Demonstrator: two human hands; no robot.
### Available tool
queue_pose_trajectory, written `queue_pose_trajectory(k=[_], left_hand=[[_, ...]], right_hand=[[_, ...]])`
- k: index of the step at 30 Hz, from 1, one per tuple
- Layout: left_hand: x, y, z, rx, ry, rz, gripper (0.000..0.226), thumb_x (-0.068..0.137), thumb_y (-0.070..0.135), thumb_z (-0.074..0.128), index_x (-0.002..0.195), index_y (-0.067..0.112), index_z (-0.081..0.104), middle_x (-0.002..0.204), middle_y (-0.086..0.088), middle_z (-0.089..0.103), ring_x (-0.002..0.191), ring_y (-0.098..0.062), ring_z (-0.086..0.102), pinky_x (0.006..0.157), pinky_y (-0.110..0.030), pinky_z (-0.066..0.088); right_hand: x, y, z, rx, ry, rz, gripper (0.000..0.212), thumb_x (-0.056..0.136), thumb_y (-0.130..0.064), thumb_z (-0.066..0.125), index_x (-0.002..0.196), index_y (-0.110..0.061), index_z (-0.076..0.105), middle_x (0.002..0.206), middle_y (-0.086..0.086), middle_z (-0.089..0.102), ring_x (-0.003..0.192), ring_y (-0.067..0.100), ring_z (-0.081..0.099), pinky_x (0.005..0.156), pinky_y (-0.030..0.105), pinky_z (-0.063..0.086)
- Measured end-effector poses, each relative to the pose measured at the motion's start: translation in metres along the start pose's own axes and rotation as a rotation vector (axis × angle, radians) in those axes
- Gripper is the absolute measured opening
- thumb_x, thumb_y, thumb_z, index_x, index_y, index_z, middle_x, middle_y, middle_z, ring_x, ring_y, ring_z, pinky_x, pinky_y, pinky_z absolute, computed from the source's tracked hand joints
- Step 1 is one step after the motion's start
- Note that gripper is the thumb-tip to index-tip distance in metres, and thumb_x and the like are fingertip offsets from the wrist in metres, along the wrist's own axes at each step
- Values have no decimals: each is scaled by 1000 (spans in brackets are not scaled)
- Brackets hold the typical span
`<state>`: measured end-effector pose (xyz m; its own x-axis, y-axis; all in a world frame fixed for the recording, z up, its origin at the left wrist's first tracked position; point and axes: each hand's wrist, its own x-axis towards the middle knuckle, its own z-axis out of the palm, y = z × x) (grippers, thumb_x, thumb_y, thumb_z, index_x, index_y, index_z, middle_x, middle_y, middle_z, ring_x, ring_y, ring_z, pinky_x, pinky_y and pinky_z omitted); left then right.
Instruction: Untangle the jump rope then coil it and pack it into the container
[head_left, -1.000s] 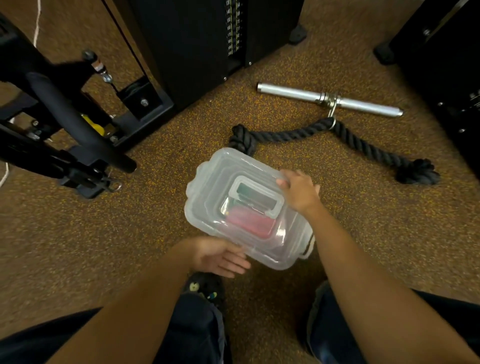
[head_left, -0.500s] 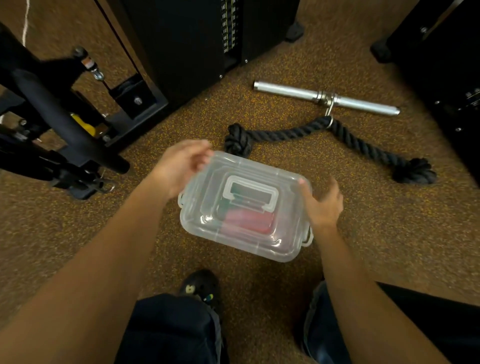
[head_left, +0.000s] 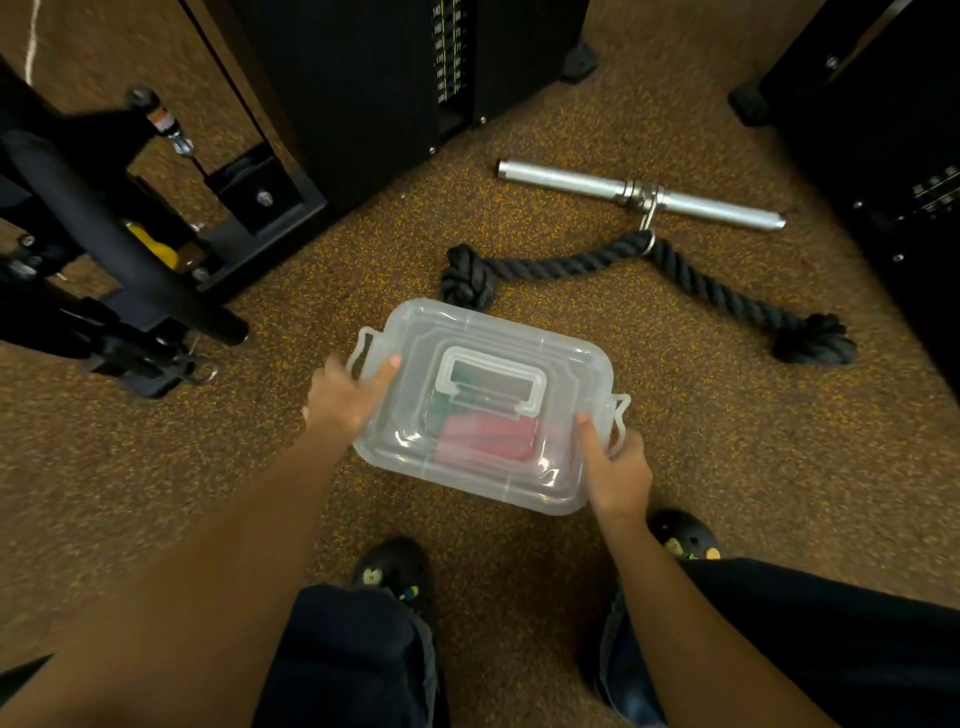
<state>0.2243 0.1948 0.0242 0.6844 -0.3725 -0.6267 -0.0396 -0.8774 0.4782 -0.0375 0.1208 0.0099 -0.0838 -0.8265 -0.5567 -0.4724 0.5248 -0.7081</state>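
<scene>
A clear plastic container (head_left: 483, 332) with its lid on sits on the speckled floor in front of my feet. Through the lid I see a red shape (head_left: 488, 439) and something dark green (head_left: 441, 410); whether this is the jump rope I cannot tell. My left hand (head_left: 343, 397) grips the container's left end by the side latch, thumb lying on the lid. My right hand (head_left: 618, 475) grips the right end beside the other latch, thumb also on the lid.
A thick black knotted rope (head_left: 571, 265) clipped to a silver bar (head_left: 639, 195) lies just beyond the container. Black gym machines stand at the left (head_left: 104, 244), back (head_left: 389, 67) and right (head_left: 883, 130). My shoes (head_left: 395, 571) are close under the container.
Both hands left the lid's near and far edges, spread apart, then closed on the container's left and right ends. The container turned a little.
</scene>
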Motion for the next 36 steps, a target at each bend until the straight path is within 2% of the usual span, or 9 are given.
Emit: queue_pose_trajectory(k=[2, 5, 8, 16, 21, 24, 29, 33, 36], left_hand=[[-7, 1, 5, 98, 83, 83, 89, 77, 66, 53, 139, 5, 35, 140, -21, 35, 125, -39, 40, 105, -50, 34], [-11, -1, 11, -25, 90, 90, 77, 83, 51, 57, 142, 8, 31, 142, -19, 26, 125, -39, 40, 104, -47, 36], [-10, -3, 16, -79, 123, 140, 68, 85, 45, 59, 136, 7, 37, 131, -18, 47, 118, -36, 49, 96, -44, 41], [-20, 5, 23, -49, 255, 145, 61, 88, 39, 57, 134, 3, 39, 126, -22, 55, 116, -39, 52, 95, -44, 41], [-25, 6, 28, 77, 314, 216, 50, 93, 35, 50, 128, 0, 43, 115, -25, 60, 106, -41, 57, 83, -43, 44], [-26, 6, 29, 112, 313, 220, 50, 94, 35, 47, 128, -1, 41, 115, -26, 59, 105, -41, 57, 82, -43, 44], [-29, 7, 30, 131, 260, 211, 52, 97, 31, 41, 136, -2, 33, 129, -26, 50, 115, -42, 50, 91, -46, 40], [-34, 21, 26, 212, 209, 198, 60, 95, 17, 40, 145, 0, 14, 152, -23, 20, 139, -37, 24, 111, -46, 23], [-51, 42, 23, 266, 132, 313, 62, 95, 18, 39, 147, 3, 9, 154, -21, 14, 142, -35, 17, 114, -44, 19]], right_hand=[[-4, -2, 6, -60, 32, -44, 57, 88, -43, 57, 134, -16, 39, 102, -3, 55, 95, 20, 56, 79, 28, 41], [-3, 2, 12, -90, 52, -92, 65, 88, -46, 54, 140, -15, 30, 122, 7, 57, 110, 28, 57, 86, 34, 45], [-2, 5, 18, -152, 89, -113, 66, 89, -48, 50, 141, -15, 28, 131, 12, 53, 115, 32, 55, 90, 42, 47], [-3, 5, 23, -237, 187, -132, 62, 91, -48, 46, 140, -14, 31, 130, 13, 55, 114, 35, 55, 85, 41, 46], [-7, 2, 27, -352, 226, -149, 57, 95, -43, 42, 139, -9, 33, 120, 20, 60, 106, 38, 59, 79, 40, 48], [-10, 1, 31, -379, 251, -186, 57, 96, -43, 39, 140, -9, 31, 124, 20, 58, 107, 38, 59, 80, 42, 48], [-15, -4, 33, -314, 212, -162, 56, 96, -41, 36, 141, -8, 27, 134, 18, 48, 118, 36, 51, 87, 45, 47], [-16, -14, 24, -281, 167, -145, 55, 96, -35, 42, 140, -4, 31, 136, 17, 44, 124, 33, 45, 96, 41, 41], [-23, -29, 14, -250, 165, -190, 54, 97, -31, 39, 143, -6, 27, 145, 15, 36, 133, 30, 35, 105, 42, 34]])
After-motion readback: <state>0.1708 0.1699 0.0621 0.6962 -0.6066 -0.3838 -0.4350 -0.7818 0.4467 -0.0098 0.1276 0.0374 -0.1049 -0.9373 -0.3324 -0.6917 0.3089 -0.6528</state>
